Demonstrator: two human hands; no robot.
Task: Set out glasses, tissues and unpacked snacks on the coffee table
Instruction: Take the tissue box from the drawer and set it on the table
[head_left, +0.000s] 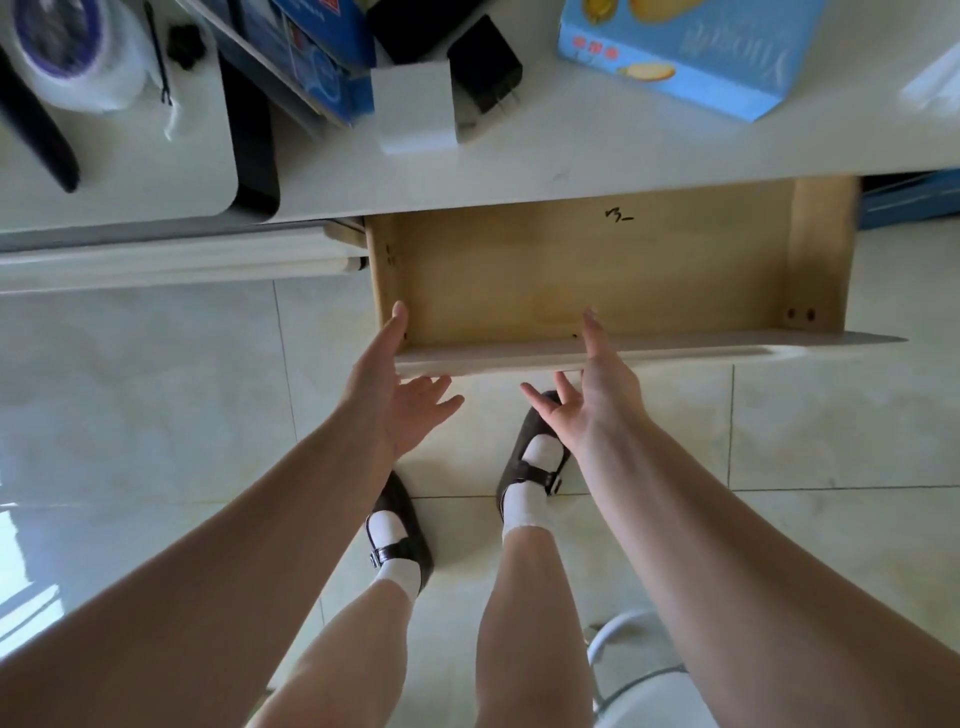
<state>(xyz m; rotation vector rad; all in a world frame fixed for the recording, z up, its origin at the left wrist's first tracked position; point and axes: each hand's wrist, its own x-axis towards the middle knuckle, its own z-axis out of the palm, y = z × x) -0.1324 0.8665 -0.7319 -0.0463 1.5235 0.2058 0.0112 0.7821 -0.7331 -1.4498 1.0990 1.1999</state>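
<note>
You are looking straight down at an open wooden drawer (597, 270) pulled out from under the white desk (597, 156), in the middle of the frame. Your left hand (400, 395) has its fingers spread wide, thumb up against the drawer's left front corner, the other fingers below the front panel. Your right hand (587, 395) is also spread wide, thumb resting on the front panel's top edge and fingers splayed beneath it. Neither hand holds anything.

The light blue snack box (691, 52) lies on the desk at the upper right of the frame. At upper centre sit a dark blue box (332, 62), a small white box (415, 104) and, just beside it, a black charger plug (485, 65). Below, your dark strap shoes (530, 457) stand on the pale tiled floor (156, 389).
</note>
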